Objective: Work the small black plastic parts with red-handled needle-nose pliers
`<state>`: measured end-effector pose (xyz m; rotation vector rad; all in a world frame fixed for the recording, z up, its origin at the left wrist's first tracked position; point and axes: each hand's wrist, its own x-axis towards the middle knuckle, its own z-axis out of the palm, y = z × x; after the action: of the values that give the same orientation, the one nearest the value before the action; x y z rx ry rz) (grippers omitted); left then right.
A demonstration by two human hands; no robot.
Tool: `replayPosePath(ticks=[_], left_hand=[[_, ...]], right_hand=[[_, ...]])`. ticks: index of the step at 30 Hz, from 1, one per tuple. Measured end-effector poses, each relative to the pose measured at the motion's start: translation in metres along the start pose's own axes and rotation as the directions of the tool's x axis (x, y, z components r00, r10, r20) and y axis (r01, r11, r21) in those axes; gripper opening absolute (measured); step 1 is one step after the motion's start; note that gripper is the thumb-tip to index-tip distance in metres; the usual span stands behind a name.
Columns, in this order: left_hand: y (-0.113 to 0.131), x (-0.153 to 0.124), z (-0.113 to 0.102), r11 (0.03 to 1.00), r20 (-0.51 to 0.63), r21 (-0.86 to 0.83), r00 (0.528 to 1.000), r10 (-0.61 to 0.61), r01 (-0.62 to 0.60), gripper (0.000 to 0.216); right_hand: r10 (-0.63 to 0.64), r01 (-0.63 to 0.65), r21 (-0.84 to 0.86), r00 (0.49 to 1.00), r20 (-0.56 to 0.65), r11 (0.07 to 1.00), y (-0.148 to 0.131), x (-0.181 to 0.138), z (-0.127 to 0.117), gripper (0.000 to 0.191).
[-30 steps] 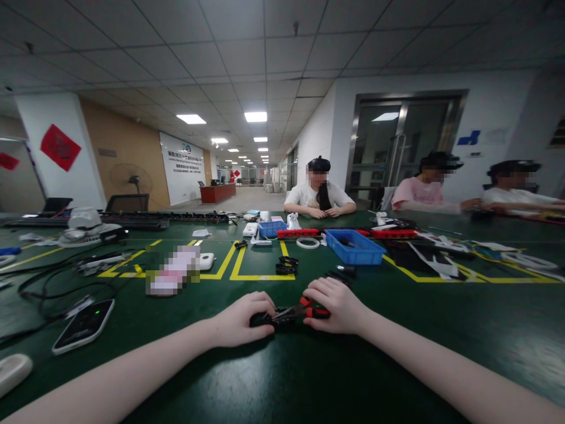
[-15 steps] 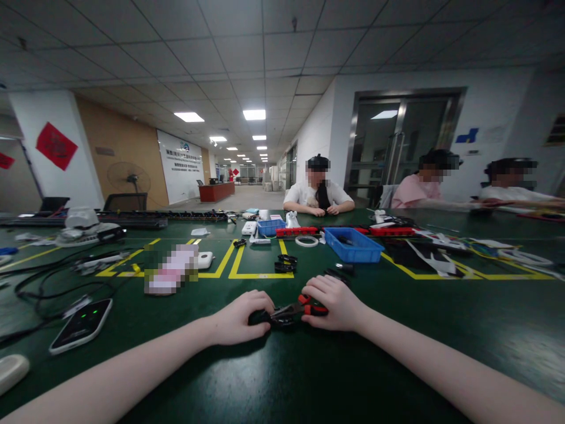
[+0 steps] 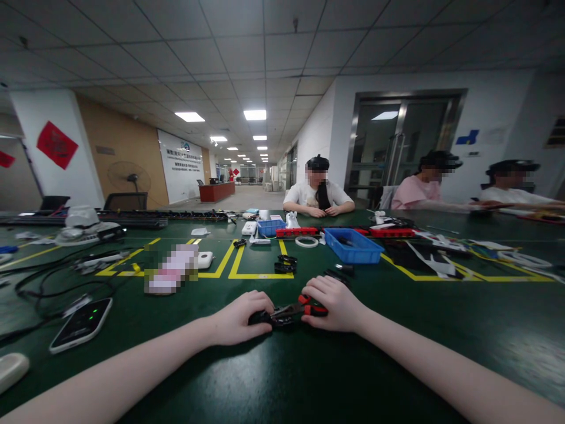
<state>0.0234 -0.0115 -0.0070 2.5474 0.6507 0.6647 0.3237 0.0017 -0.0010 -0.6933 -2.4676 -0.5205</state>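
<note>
Both my hands rest on the green table (image 3: 282, 377) just in front of me. My right hand (image 3: 333, 305) is closed round the red handles of a pair of pliers (image 3: 295, 310), whose jaws point left. My left hand (image 3: 241, 318) is closed on a small black part (image 3: 258, 318) that meets the plier jaws. What the part is, I cannot make out under my fingers.
A phone (image 3: 81, 324) with green lights and black cables lie at the left. Black rings (image 3: 286, 263) sit inside yellow floor-tape markings, with a blue tray (image 3: 354, 246) beyond. Three people sit across the table at the far side and right.
</note>
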Motion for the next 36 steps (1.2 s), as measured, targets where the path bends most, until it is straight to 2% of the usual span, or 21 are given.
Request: replayPosePath(ticks=[36], left_hand=[[-0.0039,0.0004,-0.0003,1.0,-0.024,0.011,1.0,0.007,-0.007,0.016]], right_hand=[[-0.009,0.009,-0.007,1.0,-0.016,1.0,0.0033,0.0011,0.0009,0.036]])
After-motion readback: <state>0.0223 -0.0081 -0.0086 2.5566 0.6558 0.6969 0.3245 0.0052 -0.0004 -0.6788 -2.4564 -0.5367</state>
